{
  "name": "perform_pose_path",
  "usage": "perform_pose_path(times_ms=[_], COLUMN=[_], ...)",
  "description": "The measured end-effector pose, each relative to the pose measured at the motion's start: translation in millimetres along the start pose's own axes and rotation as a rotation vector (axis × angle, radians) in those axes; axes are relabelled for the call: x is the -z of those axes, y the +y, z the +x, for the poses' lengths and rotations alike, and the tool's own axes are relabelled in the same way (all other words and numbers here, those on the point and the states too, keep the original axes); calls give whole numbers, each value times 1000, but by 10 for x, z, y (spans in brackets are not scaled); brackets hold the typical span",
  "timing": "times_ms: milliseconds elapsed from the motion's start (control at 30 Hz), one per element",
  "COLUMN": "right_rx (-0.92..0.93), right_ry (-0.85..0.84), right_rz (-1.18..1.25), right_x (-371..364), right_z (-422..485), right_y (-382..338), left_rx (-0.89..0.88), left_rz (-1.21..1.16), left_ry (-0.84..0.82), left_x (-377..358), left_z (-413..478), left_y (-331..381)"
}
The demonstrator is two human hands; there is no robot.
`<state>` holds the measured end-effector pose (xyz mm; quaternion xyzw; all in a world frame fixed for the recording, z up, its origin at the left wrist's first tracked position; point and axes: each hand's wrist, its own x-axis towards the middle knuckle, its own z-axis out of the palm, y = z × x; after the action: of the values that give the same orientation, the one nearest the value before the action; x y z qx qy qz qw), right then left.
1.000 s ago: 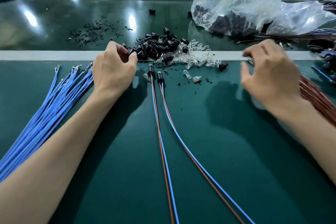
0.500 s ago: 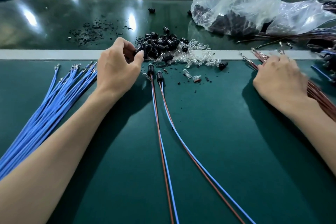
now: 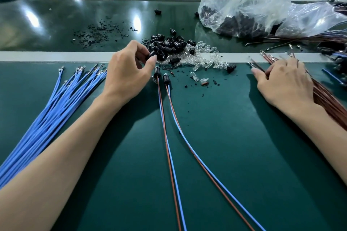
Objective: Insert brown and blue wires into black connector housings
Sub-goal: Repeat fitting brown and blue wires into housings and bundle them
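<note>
My left hand (image 3: 127,73) pinches one black connector housing (image 3: 153,56) between thumb and fingers at the near edge of the pile of black housings (image 3: 169,43). My right hand (image 3: 281,82) lies on the bundle of brown wires (image 3: 330,103) at the right, fingertips closing on one brown wire (image 3: 258,67) near its metal terminal. A fan of blue wires (image 3: 56,105) spreads at the left, terminals pointing away from me. Two finished housings (image 3: 161,76), each with a brown and a blue wire, lie in the middle, their wires trailing toward me.
Clear plastic parts (image 3: 204,60) are scattered beside the black pile on the grey strip (image 3: 47,56). A clear plastic bag (image 3: 249,5) of black parts sits at the back right. Black crumbs (image 3: 93,34) litter the dark surface behind. More wires and parts crowd the far right edge.
My right hand came down from mid-air onto the brown wire bundle and closed on a wire. My left hand lifted slightly from the pile with a black housing in its fingers.
</note>
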<state>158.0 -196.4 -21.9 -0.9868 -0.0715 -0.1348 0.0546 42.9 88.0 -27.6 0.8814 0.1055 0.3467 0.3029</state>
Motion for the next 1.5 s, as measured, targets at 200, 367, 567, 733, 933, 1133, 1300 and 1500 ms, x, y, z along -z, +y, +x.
perform_pose_path(times_ms=[200, 367, 567, 733, 933, 1133, 1300, 1500], right_rx=[37, 70, 213, 135, -324, -594, -355, 493], right_ry=[3, 80, 206, -352, -527, -249, -350, -722], right_rz=[16, 21, 193, 1144, 1963, 2258, 2204, 1253], right_x=[-18, 1, 502, 971, 450, 103, 187, 280], right_z=[7, -55, -105, 43, 103, 20, -177, -697], right_y=[-11, -29, -314, -778, -1147, -1055, -908, -798], left_rx=[-6, -11, 65, 325, 374, 182, 154, 165], left_rz=[-26, -24, -110, -767, -1097, -702, -696, -691], left_ry=[0, -12, -57, -276, -864, -780, -520, -232], left_x=[1, 3, 28, 150, 231, 286, 251, 235], left_z=[-1, -1, 2, 17, -293, -688, -808, -794], left_y=[-18, -13, 58, 315, 616, 750, 725, 689])
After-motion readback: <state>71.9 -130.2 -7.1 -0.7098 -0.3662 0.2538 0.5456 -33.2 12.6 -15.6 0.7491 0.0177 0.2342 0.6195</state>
